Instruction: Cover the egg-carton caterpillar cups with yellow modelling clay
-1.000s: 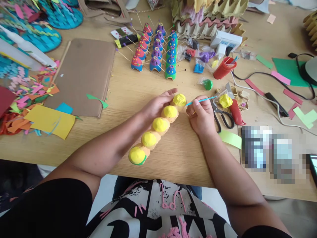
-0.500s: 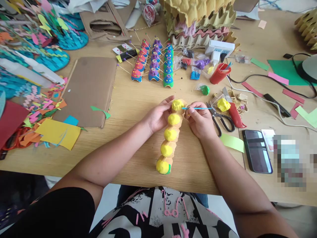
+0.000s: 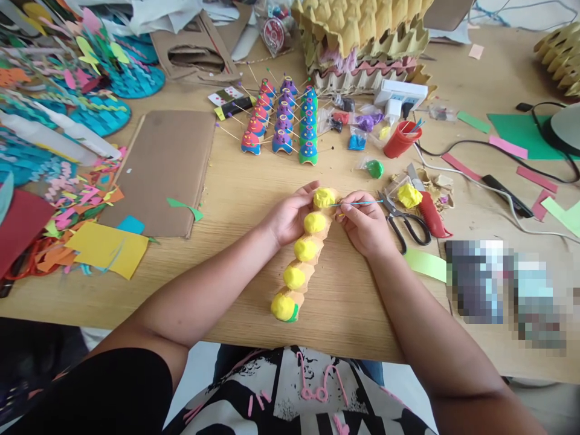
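A strip of egg carton (image 3: pixel 317 240) with several humps lies lengthwise in front of me, each hump capped with yellow clay (image 3: pixel 305 249). A bit of green clay (image 3: pixel 294 312) shows on its near end. My left hand (image 3: pixel 290 215) is closed around the left side of the strip's far end, its fingertips partly hidden behind it. My right hand (image 3: pixel 366 222) pinches a thin blue stick (image 3: pixel 361 203), whose left tip is at the side of the farthest hump. Scissors (image 3: pixel 410 223) lie just right of my right hand.
Three painted egg-carton caterpillars (image 3: pixel 281 124) stand beyond my hands. Stacked egg trays (image 3: pixel 362 36) are behind them. To the right are a red cup (image 3: pixel 401 142), a yellow clay lump (image 3: pixel 409 195) and a red-handled knife (image 3: pixel 432 212). Cardboard (image 3: pixel 165 169) and paper scraps lie left.
The near end of the egg carton strip has swung left, so it lies more slanted. The blue stick has tilted slightly in my right hand. Both hands keep their grip.
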### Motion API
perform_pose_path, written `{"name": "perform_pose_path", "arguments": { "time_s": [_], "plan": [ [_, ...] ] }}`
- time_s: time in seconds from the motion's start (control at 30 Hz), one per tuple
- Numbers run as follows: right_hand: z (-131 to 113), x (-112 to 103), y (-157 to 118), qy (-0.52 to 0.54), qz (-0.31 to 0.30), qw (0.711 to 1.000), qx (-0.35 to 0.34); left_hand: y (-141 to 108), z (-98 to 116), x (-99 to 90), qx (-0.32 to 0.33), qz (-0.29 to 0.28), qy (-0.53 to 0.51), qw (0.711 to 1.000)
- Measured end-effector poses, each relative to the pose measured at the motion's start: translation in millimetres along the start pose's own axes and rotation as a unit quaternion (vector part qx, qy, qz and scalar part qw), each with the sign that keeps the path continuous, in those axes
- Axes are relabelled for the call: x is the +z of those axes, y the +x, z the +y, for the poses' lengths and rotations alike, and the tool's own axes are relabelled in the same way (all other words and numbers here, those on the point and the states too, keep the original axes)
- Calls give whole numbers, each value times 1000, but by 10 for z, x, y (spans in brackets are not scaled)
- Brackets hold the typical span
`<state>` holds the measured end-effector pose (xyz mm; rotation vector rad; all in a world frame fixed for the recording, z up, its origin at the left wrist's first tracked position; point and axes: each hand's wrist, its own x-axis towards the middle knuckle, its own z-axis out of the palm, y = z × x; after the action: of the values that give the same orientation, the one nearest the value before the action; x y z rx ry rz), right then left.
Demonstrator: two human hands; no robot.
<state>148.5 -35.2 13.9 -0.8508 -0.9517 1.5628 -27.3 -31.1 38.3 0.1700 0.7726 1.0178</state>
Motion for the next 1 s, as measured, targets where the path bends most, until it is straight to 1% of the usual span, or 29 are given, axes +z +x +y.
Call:
{"name": "perform_pose_path", "arguments": {
  "time_s": [0.3,0.53,0.83,1.0],
  "plan": [
    [-16,-1,-8,25,-1,1000,16,-15,-1,29,2,-4,7,1000],
    [-28,20,-9,50,4,998,32,-15,-3,28,-4,10,5,1000],
    [4,45,-10,63,21,998,15,-26,3,51,-5,4,2,1000],
    [10,46,-12,61,24,998,21,-25,7,44,-5,-2,11,1000]
  ]
}}
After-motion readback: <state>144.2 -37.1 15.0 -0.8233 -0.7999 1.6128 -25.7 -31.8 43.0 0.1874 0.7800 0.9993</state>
